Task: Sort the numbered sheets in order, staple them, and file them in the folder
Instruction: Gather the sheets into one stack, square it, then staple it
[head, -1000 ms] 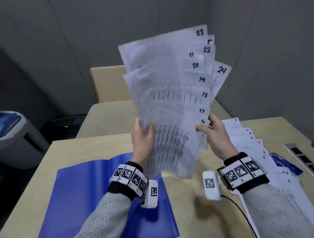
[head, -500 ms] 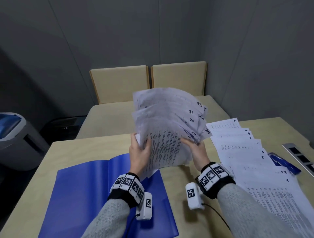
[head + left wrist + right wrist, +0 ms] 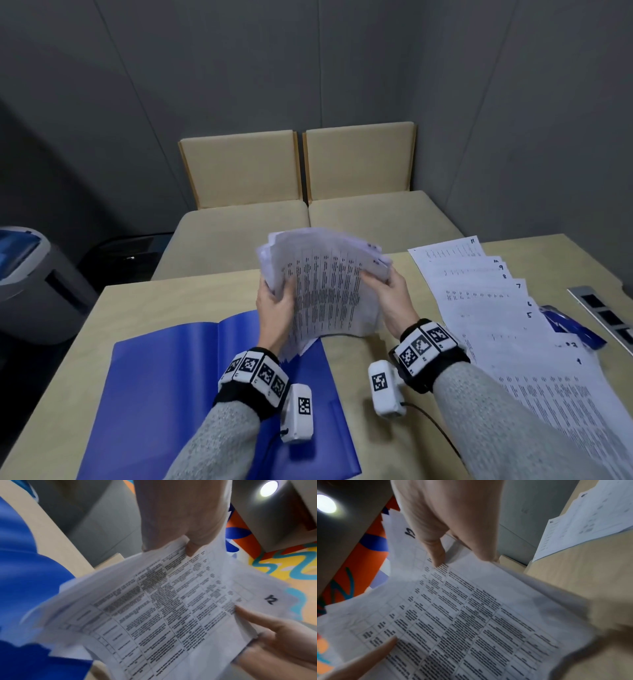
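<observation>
Both hands hold a loose stack of printed sheets (image 3: 325, 284) low over the table, its lower edge near the tabletop. My left hand (image 3: 274, 305) grips the stack's left edge, thumb on the front. My right hand (image 3: 390, 294) grips the right edge. In the left wrist view the front sheet (image 3: 171, 608) carries the number 12. The right wrist view shows the same stack (image 3: 462, 622) under my thumb. A fanned row of numbered sheets (image 3: 496, 308), 11 down to 1, lies on the table at the right. The open blue folder (image 3: 164, 383) lies at the left.
A blue object (image 3: 568, 325) lies partly under the fanned sheets at the right, beside a metal socket strip (image 3: 606, 318) set in the table (image 3: 359, 428). Two beige seats (image 3: 298, 219) stand beyond the far edge. A grey bin (image 3: 30, 284) stands on the floor at the left.
The sheets were held up high and fanned out; both hands have brought them down towards the table and drawn them together into a tighter stack.
</observation>
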`<state>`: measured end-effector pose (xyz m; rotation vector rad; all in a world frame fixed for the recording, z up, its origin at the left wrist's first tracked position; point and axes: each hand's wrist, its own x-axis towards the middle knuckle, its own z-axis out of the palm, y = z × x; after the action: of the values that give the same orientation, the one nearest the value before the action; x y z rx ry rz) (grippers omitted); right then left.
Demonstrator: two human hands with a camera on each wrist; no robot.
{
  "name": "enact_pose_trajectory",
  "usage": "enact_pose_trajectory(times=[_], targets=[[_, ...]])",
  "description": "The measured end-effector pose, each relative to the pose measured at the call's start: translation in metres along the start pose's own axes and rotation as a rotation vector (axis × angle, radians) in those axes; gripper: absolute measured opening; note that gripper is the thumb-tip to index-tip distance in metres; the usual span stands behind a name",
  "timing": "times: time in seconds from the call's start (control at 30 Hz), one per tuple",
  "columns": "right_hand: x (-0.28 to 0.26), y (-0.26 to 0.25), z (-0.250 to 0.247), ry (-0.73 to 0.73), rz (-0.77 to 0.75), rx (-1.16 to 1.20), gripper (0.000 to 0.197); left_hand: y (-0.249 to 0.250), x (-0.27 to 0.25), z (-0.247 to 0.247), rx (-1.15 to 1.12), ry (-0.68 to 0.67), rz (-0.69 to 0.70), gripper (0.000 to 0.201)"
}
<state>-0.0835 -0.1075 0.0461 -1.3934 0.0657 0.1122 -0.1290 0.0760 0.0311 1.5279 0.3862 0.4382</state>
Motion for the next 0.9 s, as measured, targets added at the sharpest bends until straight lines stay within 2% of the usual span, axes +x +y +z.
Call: enact_pose_trajectory(times=[0.03, 0.13, 0.2, 0.27, 0.4, 0.5, 0.57, 0.6, 0.7, 0.73, 0.8, 0.9], targets=[[0.001, -0.004, 0.001, 0.008, 0.005, 0.045, 0.026, 0.003, -0.001, 0.003, -0.007, 0.001, 0.033, 0.021], [0.001, -0.012, -0.004, 0.017, -0.015, 0.056, 0.042, 0.001, -0.004, 0.005, 0.084, -0.019, 0.098, 0.030], [-0.001, -0.010, -0.010, 0.020, 0.015, 0.005, 0.040, -0.007, -0.006, 0.000, 0.163, -0.048, 0.092, 0.044], [-0.001, -0.001, -0.013, 0.041, 0.065, -0.030, 0.041, -0.015, -0.009, -0.003, 0.150, -0.072, 0.046, 0.049], [-0.003, 0.015, -0.007, 0.031, 0.168, -0.041, 0.038, -0.023, -0.014, -0.002, -0.032, -0.063, -0.100, 0.029], [-0.004, 0.015, -0.001, 0.063, 0.135, -0.005, 0.033, -0.026, -0.012, 0.002, -0.060, -0.014, -0.130, 0.015], [-0.004, 0.014, -0.004, 0.086, 0.116, 0.029, 0.030, -0.032, -0.008, 0.002, -0.074, 0.008, -0.135, 0.015], [-0.005, 0.015, -0.007, 0.079, 0.120, 0.025, 0.031, -0.034, -0.008, 0.001, -0.060, 0.000, -0.135, 0.019], [-0.011, 0.025, -0.012, 0.049, 0.117, -0.073, 0.036, -0.050, -0.010, -0.003, 0.056, -0.053, -0.135, 0.055], [-0.012, 0.030, -0.012, 0.049, 0.108, -0.109, 0.038, -0.055, -0.011, -0.002, 0.077, -0.059, -0.134, 0.058], [-0.012, 0.042, -0.010, 0.083, 0.134, -0.136, 0.036, -0.058, -0.015, 0.001, 0.104, -0.042, -0.133, 0.055], [-0.009, 0.051, -0.006, 0.136, 0.175, -0.164, 0.028, -0.063, -0.015, 0.006, 0.114, -0.011, -0.125, 0.038]])
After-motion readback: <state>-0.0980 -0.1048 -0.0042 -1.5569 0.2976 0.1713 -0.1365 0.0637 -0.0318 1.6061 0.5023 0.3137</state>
